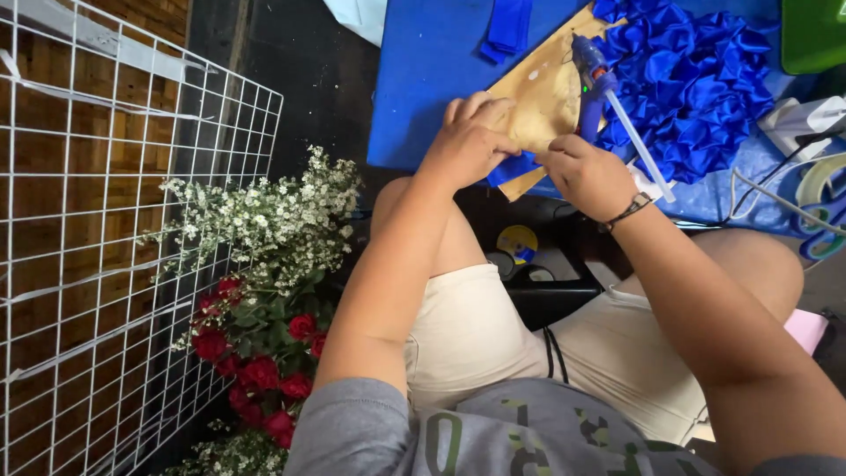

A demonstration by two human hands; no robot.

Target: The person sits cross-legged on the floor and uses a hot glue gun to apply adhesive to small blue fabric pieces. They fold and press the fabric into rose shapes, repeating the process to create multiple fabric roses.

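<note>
My left hand (470, 141) and my right hand (583, 174) meet at the near edge of a tan cardboard sheet (542, 92), both pinching a small piece of blue satin ribbon (511, 167) between them. The cardboard lies on a blue table (423, 70). A blue hot glue gun (592, 75) with a clear glue stick (639, 145) stands on the cardboard just beyond my right hand. A pile of folded blue ribbon petals (696, 79) covers the table to the right. My right wrist wears a dark bracelet.
A white wire grid panel (115, 220) leans at the left. Red roses (260, 353) and white baby's breath (264, 220) sit on the floor by my left knee. A strip of blue ribbon (509, 26) lies at the table's far side. White cables (775, 194) and a green object (812, 35) are at the right.
</note>
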